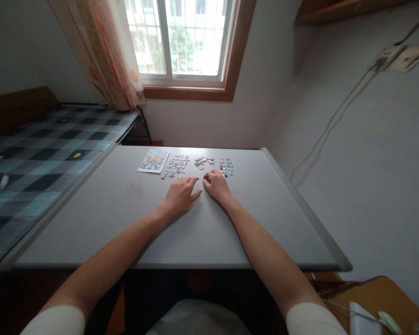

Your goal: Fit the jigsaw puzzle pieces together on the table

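- Daylight enters through a window [195, 46] at the far side of the room, with an orange-patterned curtain [117, 70] to its left.
- Along the left side stands a bed [52, 144] with a checked cover.
- On the right wall, a cable [330, 124] hangs from a socket [387, 58].
- A pale grey table [125, 232] fills the middle of the scene.
- Small puzzle pieces [178, 164] lie in three groups at the table's far side: a loose spread on the left, a denser heap in the middle, a smaller spread on the right.
- A printed picture card [153, 161] lies flat to their left.
- The left hand [181, 191] is open just nearer than the pieces, thumb apart from the fingers, with nothing seen between them.
- The right hand [216, 184] is beside the right group, fingers curled toward the thumb; whether it pinches a piece, I cannot tell.
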Demonstrator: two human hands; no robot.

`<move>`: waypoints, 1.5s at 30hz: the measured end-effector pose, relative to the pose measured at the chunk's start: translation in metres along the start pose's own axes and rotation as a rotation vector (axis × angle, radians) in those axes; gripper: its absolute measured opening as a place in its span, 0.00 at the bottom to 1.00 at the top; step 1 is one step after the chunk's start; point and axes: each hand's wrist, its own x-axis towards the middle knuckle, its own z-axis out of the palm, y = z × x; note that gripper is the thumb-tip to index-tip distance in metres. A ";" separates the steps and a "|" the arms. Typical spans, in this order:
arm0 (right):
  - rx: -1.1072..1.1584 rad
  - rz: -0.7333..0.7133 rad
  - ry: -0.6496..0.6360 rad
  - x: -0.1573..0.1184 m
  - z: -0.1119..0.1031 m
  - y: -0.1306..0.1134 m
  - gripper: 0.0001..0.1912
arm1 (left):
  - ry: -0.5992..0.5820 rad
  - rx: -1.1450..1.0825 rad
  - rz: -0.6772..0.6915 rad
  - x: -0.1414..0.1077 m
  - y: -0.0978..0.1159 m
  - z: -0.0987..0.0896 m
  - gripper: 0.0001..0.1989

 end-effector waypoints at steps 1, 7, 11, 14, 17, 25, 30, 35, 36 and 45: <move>0.019 0.017 0.009 0.000 0.000 0.001 0.12 | -0.035 -0.038 0.019 0.000 0.002 0.002 0.21; 0.042 0.078 0.037 0.004 0.003 0.006 0.12 | -0.126 -0.115 -0.027 0.003 -0.002 0.010 0.14; 0.076 0.085 0.033 0.006 0.005 0.009 0.10 | -0.098 -0.188 -0.052 0.006 -0.013 0.013 0.13; 0.101 0.077 0.031 0.006 0.005 0.010 0.09 | -0.107 -0.232 -0.016 0.005 -0.016 0.015 0.13; 0.121 0.052 0.033 0.006 0.005 0.008 0.08 | -0.109 -0.231 -0.008 0.005 -0.015 0.014 0.13; 0.082 0.028 0.004 0.004 0.005 0.006 0.10 | 0.013 0.078 -0.390 0.007 -0.031 -0.003 0.20; 0.046 0.035 -0.028 0.003 0.004 0.004 0.12 | -0.045 0.062 -0.419 0.008 -0.043 0.000 0.21; 0.031 0.028 -0.034 0.002 0.003 0.002 0.13 | 0.080 0.034 -0.294 0.009 -0.045 0.005 0.16; 0.026 0.028 -0.035 0.002 0.002 0.002 0.13 | 0.110 0.049 -0.267 0.010 -0.046 0.006 0.16; 0.016 0.044 -0.044 0.000 0.000 -0.002 0.13 | 0.212 0.055 -0.254 0.014 -0.057 0.012 0.13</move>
